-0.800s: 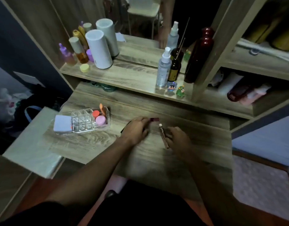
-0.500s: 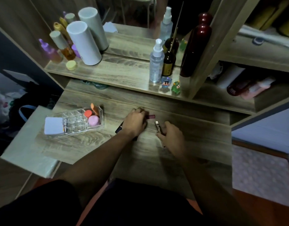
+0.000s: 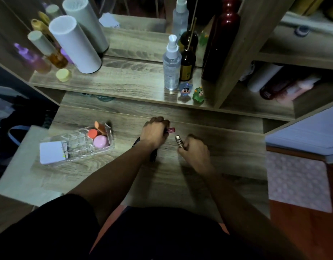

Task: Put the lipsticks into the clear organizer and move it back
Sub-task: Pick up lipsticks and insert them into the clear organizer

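Honestly, I can read no label on any bottle; the print on the spray bottle [image 3: 171, 62] is blurred. My left hand [image 3: 154, 134] is curled around a dark red lipstick [image 3: 170, 130] on the desk [image 3: 227, 147]. My right hand [image 3: 194, 152] grips a silver-tipped lipstick [image 3: 178, 140]. Well to the left sits the clear organizer [image 3: 77, 145].

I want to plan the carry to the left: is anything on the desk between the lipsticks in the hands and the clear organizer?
Nothing visible. Bare desk lies between the left hand with its red-capped lipstick, the right hand with its metallic lipstick, and the clear organizer.
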